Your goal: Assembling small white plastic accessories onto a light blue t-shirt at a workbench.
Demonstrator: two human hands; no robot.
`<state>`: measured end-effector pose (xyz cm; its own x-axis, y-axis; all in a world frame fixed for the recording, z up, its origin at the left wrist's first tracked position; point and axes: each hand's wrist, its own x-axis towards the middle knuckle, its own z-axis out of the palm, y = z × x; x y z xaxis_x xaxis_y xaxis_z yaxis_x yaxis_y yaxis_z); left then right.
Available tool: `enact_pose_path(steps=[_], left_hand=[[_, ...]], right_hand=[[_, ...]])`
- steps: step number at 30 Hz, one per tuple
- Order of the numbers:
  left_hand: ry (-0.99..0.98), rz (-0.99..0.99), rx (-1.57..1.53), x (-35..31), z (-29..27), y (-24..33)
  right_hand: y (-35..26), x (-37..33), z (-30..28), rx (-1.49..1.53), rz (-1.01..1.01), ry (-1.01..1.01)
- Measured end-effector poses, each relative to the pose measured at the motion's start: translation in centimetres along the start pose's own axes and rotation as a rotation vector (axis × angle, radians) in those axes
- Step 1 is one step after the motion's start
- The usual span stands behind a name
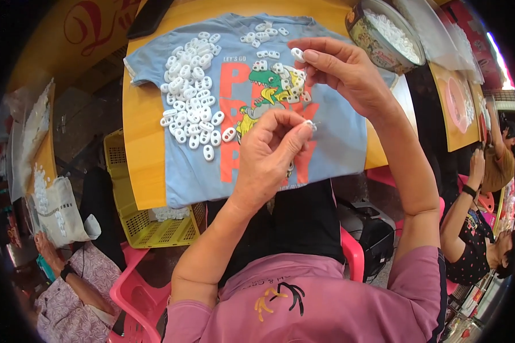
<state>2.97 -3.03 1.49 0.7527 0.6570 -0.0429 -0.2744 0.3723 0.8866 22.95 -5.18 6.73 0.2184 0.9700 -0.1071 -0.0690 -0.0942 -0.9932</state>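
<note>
Raised over the shirt's right side, my right hand (349, 71) pinches a white oval two-hole piece (297, 54) between thumb and fingers. Lower and nearer to me, my left hand (269, 151) grips a small white piece (311, 125) with thin metal bits sticking out; its full shape is hidden by the fingers. Left of both hands, many more white oval two-hole pieces (191, 94) lie heaped on a light blue T-shirt (337, 143). A few small white pieces (294, 86) rest on its printed dinosaur, between the hands.
The shirt is spread over a yellow table (140, 148). Another small group of white pieces (263, 34) lies near its collar. A round tin (377, 43) of white parts stands at the far right. Yellow crates (149, 226) sit below the table's left edge. Other people work at both sides.
</note>
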Motion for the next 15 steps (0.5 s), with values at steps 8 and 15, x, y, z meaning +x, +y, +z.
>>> enact_pose_path(steps=[8,15], left_hand=[[0.007,0.016,-0.119,0.3,-0.3,-0.2],[0.001,0.046,-0.181,0.5,-0.5,-0.3]], right_hand=[[2.3,-3.7,0.9,0.246,0.103,0.027],[3.1,-6.2,1.6,-0.076,-0.074,0.107]])
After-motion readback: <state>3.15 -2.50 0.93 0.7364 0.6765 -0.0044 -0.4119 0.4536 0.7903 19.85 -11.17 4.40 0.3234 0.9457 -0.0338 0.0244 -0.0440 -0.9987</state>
